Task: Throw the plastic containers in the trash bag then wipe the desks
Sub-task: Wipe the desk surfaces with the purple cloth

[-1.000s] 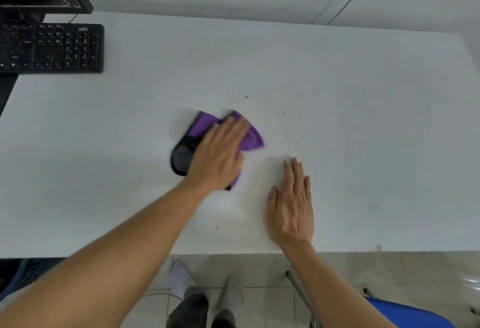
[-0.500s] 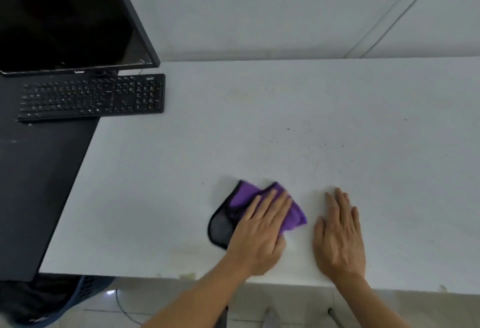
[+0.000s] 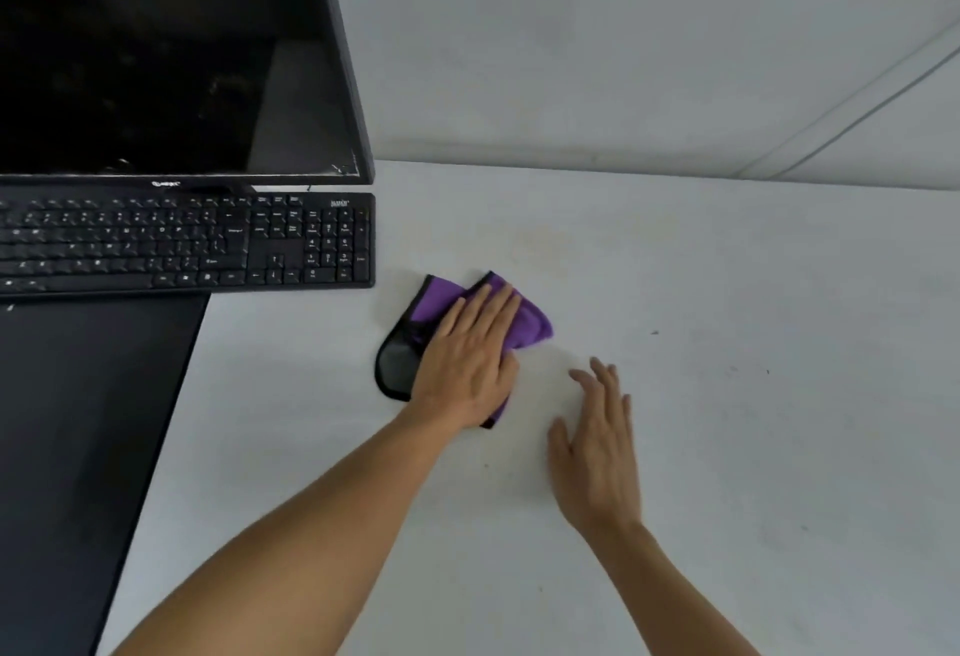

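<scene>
A purple cloth with black trim (image 3: pixel 530 325) lies on the white desk (image 3: pixel 727 395), just right of the keyboard. My left hand (image 3: pixel 467 359) presses flat on the cloth with straight fingers and covers its middle. My right hand (image 3: pixel 597 447) rests flat on the bare desk to the right of the cloth, fingers spread, holding nothing. No plastic container or trash bag is in view.
A black keyboard (image 3: pixel 182 244) lies at the left, straddling the white desk and a black desk (image 3: pixel 78 421). A dark monitor (image 3: pixel 156 47) stands behind it. A white wall (image 3: pixel 623 42) runs along the desk's back edge. Small dark specks dot the desk at the right.
My left hand has pushed the cloth away from the desk's front edge toward the keyboard. My right hand followed forward on the desk. The view has tilted up and left.
</scene>
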